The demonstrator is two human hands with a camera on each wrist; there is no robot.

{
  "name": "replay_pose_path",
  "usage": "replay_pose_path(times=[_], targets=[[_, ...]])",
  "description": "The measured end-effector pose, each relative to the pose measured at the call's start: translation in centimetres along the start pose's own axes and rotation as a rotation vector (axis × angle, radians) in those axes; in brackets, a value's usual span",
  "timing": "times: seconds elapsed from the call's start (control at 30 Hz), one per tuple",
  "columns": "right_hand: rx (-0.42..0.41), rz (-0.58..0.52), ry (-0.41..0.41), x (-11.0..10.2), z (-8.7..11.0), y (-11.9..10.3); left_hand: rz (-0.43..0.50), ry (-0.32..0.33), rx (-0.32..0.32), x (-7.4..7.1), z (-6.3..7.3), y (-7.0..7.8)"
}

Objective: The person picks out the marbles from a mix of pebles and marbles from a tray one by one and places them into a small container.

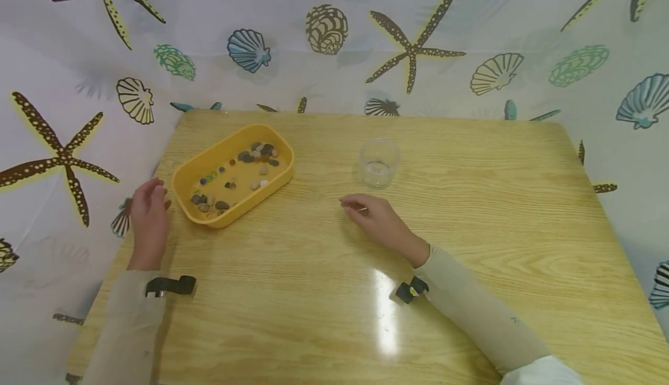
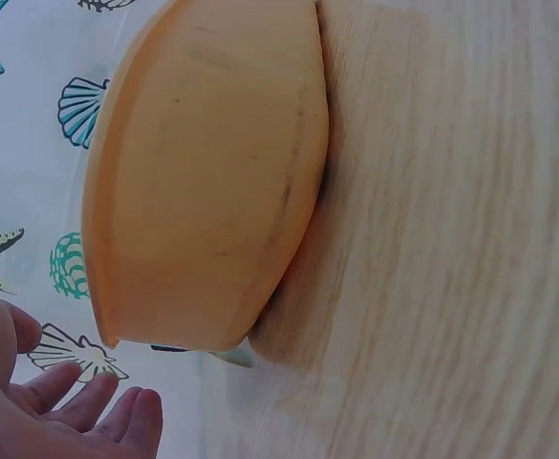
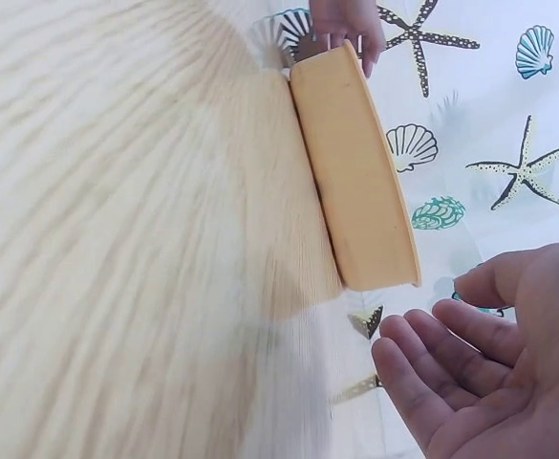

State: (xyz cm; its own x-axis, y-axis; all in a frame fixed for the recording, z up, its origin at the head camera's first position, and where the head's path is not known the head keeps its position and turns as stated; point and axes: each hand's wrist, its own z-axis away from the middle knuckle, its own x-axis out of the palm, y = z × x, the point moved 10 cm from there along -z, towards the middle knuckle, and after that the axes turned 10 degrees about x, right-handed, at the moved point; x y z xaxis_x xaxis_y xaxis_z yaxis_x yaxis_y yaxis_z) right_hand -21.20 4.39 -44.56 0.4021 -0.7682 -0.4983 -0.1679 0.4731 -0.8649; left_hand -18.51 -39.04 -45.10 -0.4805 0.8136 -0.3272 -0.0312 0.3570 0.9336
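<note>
A yellow oval tray (image 1: 251, 199) stands at the table's left, holding several grey and brown pebbles (image 1: 245, 156) and small glass marbles (image 1: 203, 181). Beside its left end is my left hand (image 1: 149, 216), fingers loosely bent and apart from the rim; the left wrist view shows these fingers (image 2: 86, 402) around nothing. My right hand (image 1: 378, 222) hovers over the middle of the table, its fingers relaxed, and the right wrist view shows nothing in that hand (image 3: 480, 359). Just behind it stands a clear round cup (image 1: 380, 163), which it does not touch.
The wood-grain table (image 1: 496, 211) reaches back to a white curtain (image 1: 292, 83) printed with starfish and shells. Curtain cloth also hangs along the left and right sides. A dark strap with a small camera (image 1: 172, 285) sits on each wrist.
</note>
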Motion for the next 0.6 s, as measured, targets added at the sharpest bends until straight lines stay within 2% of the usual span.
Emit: replay_pose_path(times=[0.27,0.6], targets=[[0.03,-0.074,0.018,1.7,-3.4,-0.5,0.025,-0.036,-0.045,1.3,-1.2,-0.4],[0.094,-0.121,0.058,3.2,-7.4,-1.3,-0.013,-0.054,-0.1,2.0,-2.4,-1.0]])
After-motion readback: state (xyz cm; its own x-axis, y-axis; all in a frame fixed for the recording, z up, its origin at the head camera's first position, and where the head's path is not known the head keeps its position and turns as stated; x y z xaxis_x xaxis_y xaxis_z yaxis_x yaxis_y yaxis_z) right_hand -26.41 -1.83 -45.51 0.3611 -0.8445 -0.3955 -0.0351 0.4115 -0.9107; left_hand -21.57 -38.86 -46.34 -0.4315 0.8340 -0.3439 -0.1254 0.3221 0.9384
